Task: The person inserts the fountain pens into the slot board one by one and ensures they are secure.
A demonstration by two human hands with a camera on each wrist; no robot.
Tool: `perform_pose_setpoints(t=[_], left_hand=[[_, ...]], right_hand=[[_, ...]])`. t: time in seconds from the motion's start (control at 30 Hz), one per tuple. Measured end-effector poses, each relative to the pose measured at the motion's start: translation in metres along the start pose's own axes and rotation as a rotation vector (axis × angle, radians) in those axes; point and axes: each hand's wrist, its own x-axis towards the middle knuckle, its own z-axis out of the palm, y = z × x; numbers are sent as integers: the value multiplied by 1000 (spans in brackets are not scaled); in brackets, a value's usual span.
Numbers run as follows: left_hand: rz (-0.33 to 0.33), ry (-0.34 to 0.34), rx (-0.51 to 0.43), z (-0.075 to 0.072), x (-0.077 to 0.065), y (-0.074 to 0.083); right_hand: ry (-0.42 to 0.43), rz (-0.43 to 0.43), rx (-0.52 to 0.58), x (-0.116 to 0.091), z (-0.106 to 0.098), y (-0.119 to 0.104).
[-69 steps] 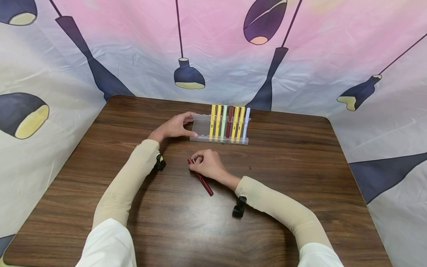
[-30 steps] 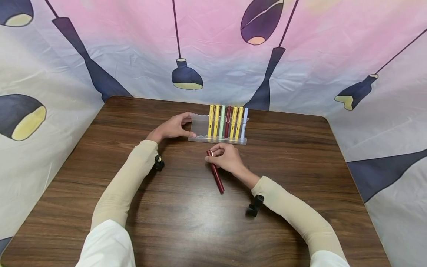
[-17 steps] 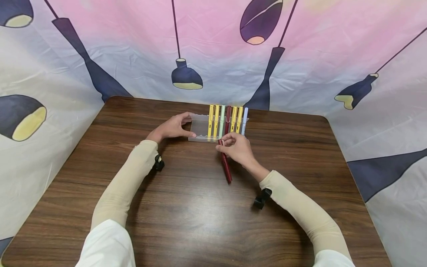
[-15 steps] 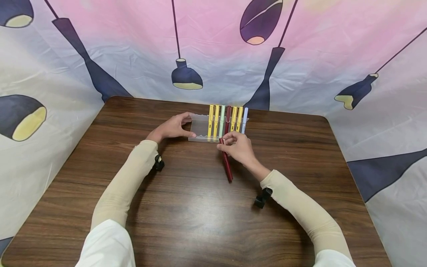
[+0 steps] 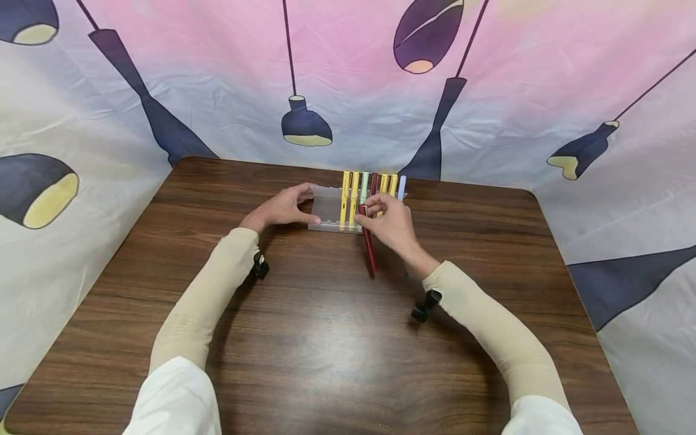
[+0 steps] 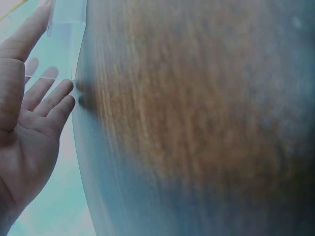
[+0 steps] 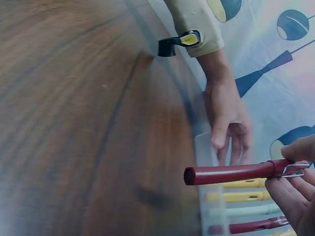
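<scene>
A clear plastic pen rack (image 5: pixel 326 208) stands toward the back of the table with several pens in its right part. My left hand (image 5: pixel 285 205) holds the rack's left end, thumb at the front lip and fingers at the back edge. In the left wrist view, fingers of the left hand (image 6: pixel 34 113) show partly through the clear plastic. My right hand (image 5: pixel 393 225) pinches a dark red pen (image 5: pixel 368 244) near its clip end, in front of the rack. The right wrist view shows this red pen (image 7: pixel 226 174) raised off the table, its other end pointing away from the fingers.
Yellow pens (image 5: pixel 344 199), a pale green pen (image 5: pixel 364 184), another dark red pen (image 5: pixel 374 182) and a light blue pen (image 5: pixel 402 187) sit in the rack, partly hidden by the right hand. The brown wooden table (image 5: pixel 304 338) meets a printed cloth backdrop (image 5: pixel 239 121).
My right hand has carried the red pen from the table in front of the rack rightward and then back, up to the rack's front. The left hand has stayed at the rack's left end.
</scene>
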Motion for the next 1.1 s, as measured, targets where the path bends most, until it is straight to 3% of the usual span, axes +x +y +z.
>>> perform_pose_setpoints(t=[0.23,0.63,1.1], left_hand=[[14,-15,12,-1,-4,8],[27,15,-13,3,15,-33],[39,27,25,2,14,-32]], right_hand=[[51,-38,0,17,0,-15],[95,-45,66,35,5,-29],[172,-170,128,57,25,-27]])
